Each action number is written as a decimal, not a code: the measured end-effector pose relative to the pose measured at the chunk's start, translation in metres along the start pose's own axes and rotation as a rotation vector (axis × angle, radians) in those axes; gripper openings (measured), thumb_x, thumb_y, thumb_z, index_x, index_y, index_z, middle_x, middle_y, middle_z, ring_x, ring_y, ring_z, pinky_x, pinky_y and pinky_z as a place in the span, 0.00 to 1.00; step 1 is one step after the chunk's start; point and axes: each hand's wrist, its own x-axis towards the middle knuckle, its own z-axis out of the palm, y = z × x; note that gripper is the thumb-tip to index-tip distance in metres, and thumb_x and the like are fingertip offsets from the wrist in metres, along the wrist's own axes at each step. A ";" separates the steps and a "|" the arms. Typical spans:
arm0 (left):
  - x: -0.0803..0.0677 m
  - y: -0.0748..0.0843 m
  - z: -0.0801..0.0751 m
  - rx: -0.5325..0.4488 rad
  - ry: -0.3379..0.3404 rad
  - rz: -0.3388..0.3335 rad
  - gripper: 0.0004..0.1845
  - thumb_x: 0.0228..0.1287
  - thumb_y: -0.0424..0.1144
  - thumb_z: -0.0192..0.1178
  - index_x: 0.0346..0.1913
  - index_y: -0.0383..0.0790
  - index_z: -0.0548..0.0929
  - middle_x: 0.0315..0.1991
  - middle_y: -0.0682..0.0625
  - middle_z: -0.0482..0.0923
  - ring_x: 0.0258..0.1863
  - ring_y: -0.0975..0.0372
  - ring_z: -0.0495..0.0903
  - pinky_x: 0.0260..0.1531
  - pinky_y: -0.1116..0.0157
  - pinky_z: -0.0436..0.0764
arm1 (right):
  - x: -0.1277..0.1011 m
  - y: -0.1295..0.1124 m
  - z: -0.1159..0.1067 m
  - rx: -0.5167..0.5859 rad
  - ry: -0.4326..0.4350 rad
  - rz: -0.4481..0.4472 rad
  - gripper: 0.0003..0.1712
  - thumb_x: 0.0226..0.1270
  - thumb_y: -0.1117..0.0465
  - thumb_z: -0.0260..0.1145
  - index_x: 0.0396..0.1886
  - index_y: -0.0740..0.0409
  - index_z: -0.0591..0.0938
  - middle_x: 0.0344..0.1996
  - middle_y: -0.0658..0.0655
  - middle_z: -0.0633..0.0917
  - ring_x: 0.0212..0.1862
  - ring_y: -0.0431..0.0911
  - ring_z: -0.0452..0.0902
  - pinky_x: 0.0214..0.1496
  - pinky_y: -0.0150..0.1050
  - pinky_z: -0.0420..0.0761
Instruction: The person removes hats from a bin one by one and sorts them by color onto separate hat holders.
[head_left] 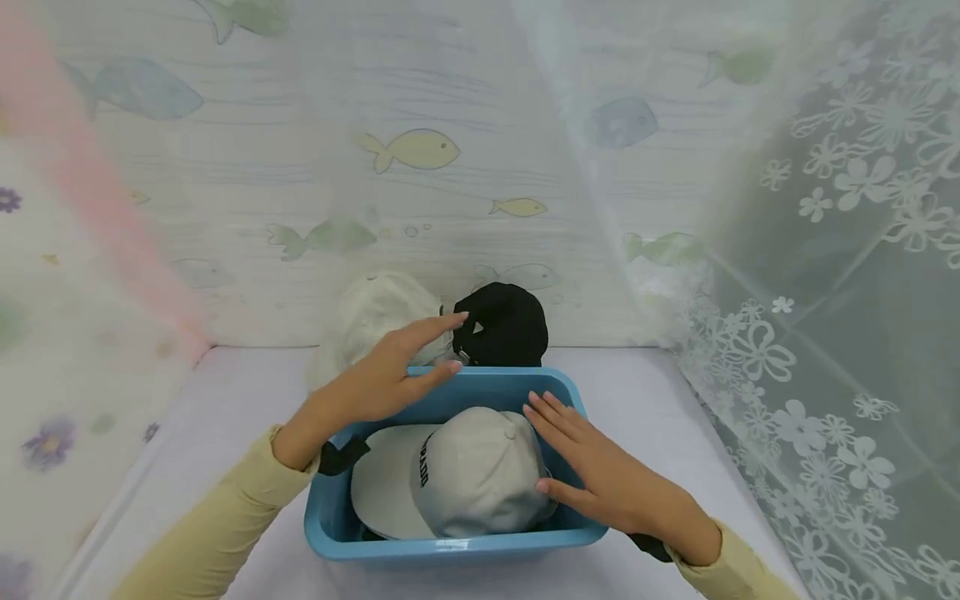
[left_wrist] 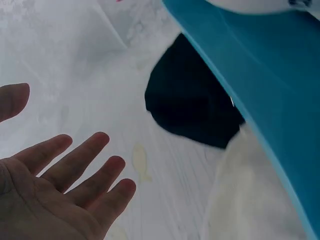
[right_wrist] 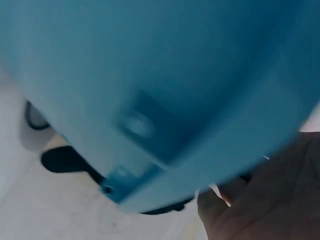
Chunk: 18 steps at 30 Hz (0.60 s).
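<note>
Right hand [head_left: 600,475] rests flat-fingered on the grey cap [head_left: 480,475] in the blue basin [head_left: 457,546]; left hand [head_left: 378,379] hovers spread above the basin's far rim, holding nothing.

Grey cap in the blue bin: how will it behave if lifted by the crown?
The grey cap is probably light, with a soft fabric crown likely to dent under fingers. Its flat brim looks stiffer and should hold shape. It fills most of the blue bin, so the brim may catch the wall.

The blue bin [right_wrist: 150,100] fills the right wrist view as a blur; the cream cap [head_left: 375,321] sits half hidden behind the left hand [head_left: 375,379].
</note>
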 end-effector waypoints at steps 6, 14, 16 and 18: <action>0.018 0.010 0.027 -0.008 -0.149 0.010 0.35 0.77 0.50 0.57 0.79 0.41 0.61 0.77 0.46 0.62 0.74 0.50 0.66 0.72 0.46 0.66 | -0.020 0.010 0.024 -0.043 0.082 0.019 0.49 0.75 0.42 0.62 0.84 0.46 0.47 0.83 0.50 0.47 0.83 0.51 0.38 0.83 0.39 0.43; 0.028 0.003 0.063 -0.168 -0.395 -0.033 0.37 0.79 0.47 0.54 0.80 0.34 0.54 0.75 0.37 0.64 0.74 0.48 0.66 0.71 0.48 0.69 | -0.039 0.019 0.037 -0.130 0.177 -0.051 0.50 0.74 0.40 0.61 0.84 0.50 0.47 0.83 0.53 0.51 0.83 0.51 0.44 0.78 0.24 0.30; 0.028 0.001 0.068 -0.183 -0.430 -0.034 0.37 0.79 0.46 0.53 0.80 0.32 0.53 0.75 0.36 0.64 0.73 0.47 0.67 0.70 0.48 0.70 | -0.041 0.020 0.038 -0.166 0.192 -0.063 0.51 0.74 0.38 0.60 0.84 0.52 0.48 0.83 0.53 0.51 0.83 0.50 0.43 0.79 0.25 0.31; 0.029 0.000 0.072 -0.173 -0.447 -0.029 0.36 0.80 0.46 0.53 0.79 0.30 0.54 0.75 0.36 0.64 0.74 0.47 0.67 0.71 0.48 0.69 | -0.043 0.022 0.039 -0.190 0.202 -0.070 0.51 0.73 0.37 0.60 0.84 0.53 0.48 0.83 0.53 0.52 0.83 0.49 0.43 0.79 0.25 0.32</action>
